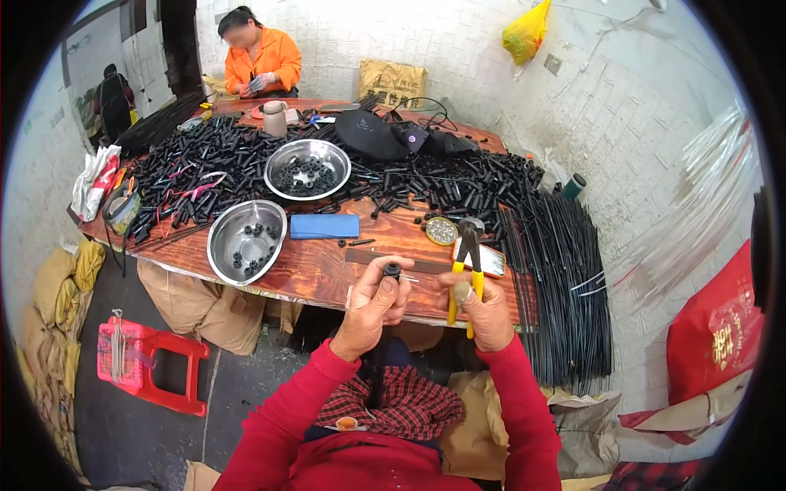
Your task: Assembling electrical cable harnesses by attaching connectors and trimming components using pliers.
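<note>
Between the fingers and thumb of my left hand (pixel 372 311) is a short black ribbed cap (pixel 392 270), its round end facing up. My right hand (pixel 489 315) is closed round the yellow handles of a pair of pincers (pixel 470 237), whose metal jaws point up and away. Both hands are raised over the near edge of the wooden table (pixel 360 274), a little apart. A thin pale piece shows beside my left fingers; what it is I cannot tell. Beyond the pincers lie a round tin (pixel 441 231) of small metal bits and a white tray-like object (pixel 493 262).
Two steel bowls (pixel 216 245) hold black caps. A blue box (pixel 324 226) lies beside them. Short black tubes (pixel 209 159) are heaped across the table; long black rods (pixel 573 286) line its right side. A person in orange (pixel 266 57) works opposite. A red stool (pixel 176 372) stands left.
</note>
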The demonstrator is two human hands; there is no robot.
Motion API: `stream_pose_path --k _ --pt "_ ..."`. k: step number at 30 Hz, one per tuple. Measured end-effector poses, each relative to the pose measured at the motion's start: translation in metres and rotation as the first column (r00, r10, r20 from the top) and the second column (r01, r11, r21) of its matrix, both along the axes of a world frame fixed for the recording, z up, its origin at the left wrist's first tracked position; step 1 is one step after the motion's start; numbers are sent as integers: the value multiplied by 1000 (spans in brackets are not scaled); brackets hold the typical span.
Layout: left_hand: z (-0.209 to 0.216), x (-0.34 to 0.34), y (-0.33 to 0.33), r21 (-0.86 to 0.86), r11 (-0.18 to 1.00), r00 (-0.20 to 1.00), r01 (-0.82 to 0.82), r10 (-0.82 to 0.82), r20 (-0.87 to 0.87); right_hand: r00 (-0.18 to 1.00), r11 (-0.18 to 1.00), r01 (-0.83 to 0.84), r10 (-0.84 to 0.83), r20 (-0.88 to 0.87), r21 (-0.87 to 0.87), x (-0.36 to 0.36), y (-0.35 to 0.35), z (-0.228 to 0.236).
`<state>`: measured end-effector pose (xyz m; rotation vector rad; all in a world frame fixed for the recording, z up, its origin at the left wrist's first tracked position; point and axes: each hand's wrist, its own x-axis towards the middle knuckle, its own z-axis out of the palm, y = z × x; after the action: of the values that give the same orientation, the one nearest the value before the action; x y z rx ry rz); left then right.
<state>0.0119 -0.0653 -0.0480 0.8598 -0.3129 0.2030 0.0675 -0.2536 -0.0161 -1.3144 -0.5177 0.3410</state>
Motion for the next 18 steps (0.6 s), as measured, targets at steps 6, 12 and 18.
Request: stream_pose_path --k 6,12,18 --pt "3 -3 -5 51 996 996 -75 76 -34 962 983 161 -137 236 -85 -13 27 21" --pt "0 -3 -9 182 965 981 -187 192 -9 893 977 181 -114 435 -115 -14 37 19" --pt "3 -2 -13 226 951 977 -211 212 19 881 955 237 -134 453 -178 -20 39 24"
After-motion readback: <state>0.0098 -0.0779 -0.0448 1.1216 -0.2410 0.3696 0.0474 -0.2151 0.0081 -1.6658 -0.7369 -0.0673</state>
